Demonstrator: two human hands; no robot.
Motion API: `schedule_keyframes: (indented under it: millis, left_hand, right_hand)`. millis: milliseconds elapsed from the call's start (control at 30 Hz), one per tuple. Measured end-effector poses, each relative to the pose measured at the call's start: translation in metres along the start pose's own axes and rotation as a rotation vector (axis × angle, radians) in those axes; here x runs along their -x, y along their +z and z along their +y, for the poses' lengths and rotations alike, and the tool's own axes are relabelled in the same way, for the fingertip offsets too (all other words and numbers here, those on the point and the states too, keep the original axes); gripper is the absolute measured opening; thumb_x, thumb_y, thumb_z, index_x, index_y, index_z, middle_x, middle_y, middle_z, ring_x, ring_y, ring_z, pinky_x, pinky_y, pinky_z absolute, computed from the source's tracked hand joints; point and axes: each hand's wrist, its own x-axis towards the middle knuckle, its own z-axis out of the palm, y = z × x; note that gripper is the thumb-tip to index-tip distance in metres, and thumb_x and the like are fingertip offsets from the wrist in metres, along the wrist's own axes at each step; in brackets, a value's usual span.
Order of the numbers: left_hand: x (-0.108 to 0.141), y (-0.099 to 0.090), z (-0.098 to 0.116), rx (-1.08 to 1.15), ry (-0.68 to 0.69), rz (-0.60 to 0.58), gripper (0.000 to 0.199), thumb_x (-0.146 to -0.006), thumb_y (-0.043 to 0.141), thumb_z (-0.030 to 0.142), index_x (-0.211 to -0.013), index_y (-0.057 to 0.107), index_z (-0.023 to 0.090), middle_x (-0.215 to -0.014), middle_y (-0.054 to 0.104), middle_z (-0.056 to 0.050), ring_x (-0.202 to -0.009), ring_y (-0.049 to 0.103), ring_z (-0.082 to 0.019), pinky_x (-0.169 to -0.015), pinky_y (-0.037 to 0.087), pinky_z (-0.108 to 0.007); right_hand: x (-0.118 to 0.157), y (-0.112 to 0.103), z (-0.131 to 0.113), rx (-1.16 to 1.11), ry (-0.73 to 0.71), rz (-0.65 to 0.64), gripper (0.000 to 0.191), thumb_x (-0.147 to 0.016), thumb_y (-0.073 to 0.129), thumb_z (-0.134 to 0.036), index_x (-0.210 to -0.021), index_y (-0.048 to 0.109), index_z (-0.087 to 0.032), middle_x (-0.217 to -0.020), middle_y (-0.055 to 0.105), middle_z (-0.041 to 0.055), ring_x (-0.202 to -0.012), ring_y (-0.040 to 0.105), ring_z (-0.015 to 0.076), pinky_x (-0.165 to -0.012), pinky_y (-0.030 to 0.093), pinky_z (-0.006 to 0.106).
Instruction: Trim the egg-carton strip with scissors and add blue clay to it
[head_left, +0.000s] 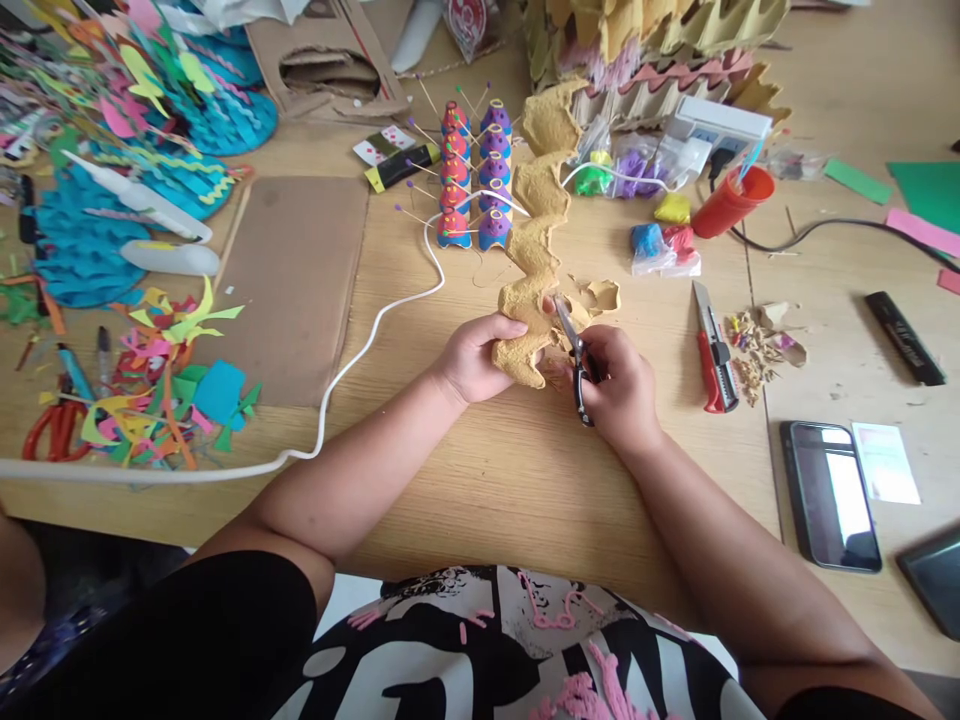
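Observation:
In the head view, my left hand (pixel 480 358) is closed around the near end of a yellow egg carton strip (pixel 534 240), thumb on top. The strip runs away from me in a wavy line of cups. My right hand (pixel 621 390) grips the black handles of a pair of scissors (pixel 574 345), whose blades touch the right edge of the strip close to my left hand. Cut-off carton scraps (pixel 600 297) lie just beyond the scissors. Past the strip on its left stand two painted egg carton caterpillars (pixel 454 180), one red and one purple, with stick feelers.
A white cord (pixel 375 325) crosses the table on the left. Beside it lies a cardboard sheet (pixel 292 290), with paper scraps (pixel 172 390) further left. To the right are a red box cutter (pixel 716 350), a phone (pixel 832 495), a red cup (pixel 733 200) and a power strip (pixel 718 122).

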Motion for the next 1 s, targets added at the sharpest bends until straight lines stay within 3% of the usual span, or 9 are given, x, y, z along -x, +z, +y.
schedule_keyframes:
  millis: [67, 167, 233, 300, 400, 500, 667, 1000]
  left_hand:
    - [-0.001, 0.002, -0.002, -0.02, 0.05, 0.015, 0.031, -0.07, 0.076, 0.028, -0.1, 0.072, 0.023, -0.071, 0.07, 0.003, -0.054, 0.061, -0.014, -0.063, 0.052, -0.033]
    - [-0.004, 0.005, -0.007, -0.098, 0.146, 0.064, 0.04, -0.07, 0.078, 0.026, -0.11, 0.073, 0.024, -0.085, 0.078, 0.001, -0.085, 0.078, -0.023, -0.082, 0.06, -0.037]
    - [-0.006, 0.005, -0.01, -0.157, 0.188, 0.088, 0.041, -0.07, 0.08, 0.026, -0.11, 0.074, 0.023, -0.098, 0.082, -0.003, -0.105, 0.079, -0.027, -0.094, 0.059, -0.039]
    - [-0.007, 0.004, -0.012, -0.182, 0.206, 0.089, 0.039, -0.07, 0.081, 0.025, -0.108, 0.074, 0.022, -0.106, 0.083, -0.004, -0.113, 0.078, -0.027, -0.099, 0.058, -0.04]
    - [-0.007, 0.002, -0.013, -0.164, 0.217, 0.046, 0.042, -0.072, 0.086, 0.028, -0.111, 0.075, 0.022, -0.111, 0.084, -0.005, -0.117, 0.078, -0.026, -0.101, 0.058, -0.039]
    - [-0.007, 0.0, -0.013, -0.116, 0.199, 0.001, 0.049, -0.077, 0.09, 0.044, -0.119, 0.074, 0.024, -0.112, 0.083, -0.006, -0.123, 0.077, -0.029, -0.102, 0.06, -0.04]
    - [-0.01, -0.001, -0.016, -0.111, 0.192, 0.046, 0.055, -0.089, 0.079, 0.066, -0.123, 0.074, 0.023, -0.117, 0.083, -0.009, -0.129, 0.075, -0.032, -0.104, 0.06, -0.042]
    - [-0.006, 0.006, -0.014, -0.198, 0.225, -0.005, 0.055, -0.081, 0.088, 0.065, -0.113, 0.073, 0.022, -0.109, 0.083, -0.008, -0.109, 0.08, -0.026, -0.093, 0.06, -0.035]
  right_hand:
    - [-0.001, 0.0, 0.001, -0.021, 0.024, 0.03, 0.041, -0.092, 0.076, -0.061, -0.108, 0.063, -0.026, -0.067, 0.06, -0.0048, -0.06, 0.054, 0.0153, -0.059, 0.043, 0.029]
    - [-0.001, 0.0, 0.002, 0.007, 0.049, 0.012, 0.044, -0.091, 0.076, -0.063, -0.109, 0.063, -0.026, -0.067, 0.06, -0.0049, -0.06, 0.055, 0.0157, -0.061, 0.043, 0.03]
    - [-0.001, 0.0, 0.001, 0.041, 0.053, -0.022, 0.045, -0.091, 0.076, -0.065, -0.11, 0.064, -0.025, -0.069, 0.063, -0.0037, -0.061, 0.057, 0.0161, -0.061, 0.043, 0.03]
    - [0.0, 0.0, 0.001, 0.069, 0.06, -0.042, 0.045, -0.092, 0.074, -0.065, -0.11, 0.065, -0.025, -0.07, 0.065, -0.0025, -0.062, 0.058, 0.0165, -0.062, 0.042, 0.03]
    - [0.0, 0.0, 0.001, 0.087, 0.058, -0.038, 0.043, -0.093, 0.073, -0.064, -0.111, 0.066, -0.025, -0.071, 0.066, -0.002, -0.062, 0.058, 0.0166, -0.062, 0.041, 0.03]
    - [-0.001, -0.001, 0.001, 0.089, 0.053, -0.034, 0.042, -0.094, 0.072, -0.063, -0.111, 0.066, -0.025, -0.07, 0.066, -0.002, -0.062, 0.058, 0.0167, -0.061, 0.041, 0.03]
    - [-0.001, -0.002, 0.001, 0.093, 0.062, -0.042, 0.043, -0.092, 0.074, -0.063, -0.111, 0.066, -0.025, -0.069, 0.066, -0.0025, -0.061, 0.057, 0.0162, -0.06, 0.042, 0.029]
    - [-0.003, -0.004, 0.003, -0.039, 0.084, 0.072, 0.038, -0.091, 0.076, -0.056, -0.11, 0.065, -0.025, -0.07, 0.059, -0.0049, -0.061, 0.053, 0.0153, -0.059, 0.043, 0.029]
